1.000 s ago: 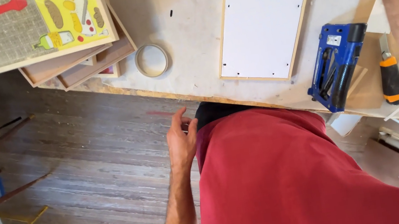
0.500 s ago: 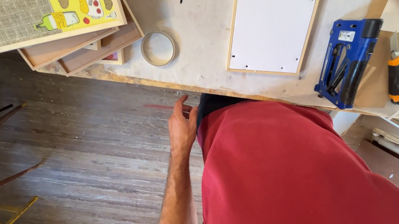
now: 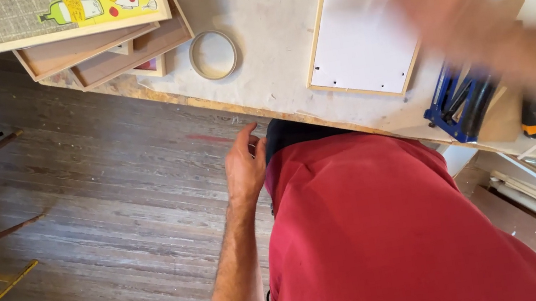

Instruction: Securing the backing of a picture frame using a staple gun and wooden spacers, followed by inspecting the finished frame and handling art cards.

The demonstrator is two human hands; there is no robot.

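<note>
Right hand is blurred above the surface, between the face-down frame and the blue stapler; its grip cannot be told. Left hand hangs released, empty, below the frame. Frame untouched, stapler not picked up.

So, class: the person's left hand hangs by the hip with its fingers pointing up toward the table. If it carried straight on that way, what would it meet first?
Probably the table's front edge. The left hand is open, below it; the tape ring lies beyond. Depth is unclear.
</note>
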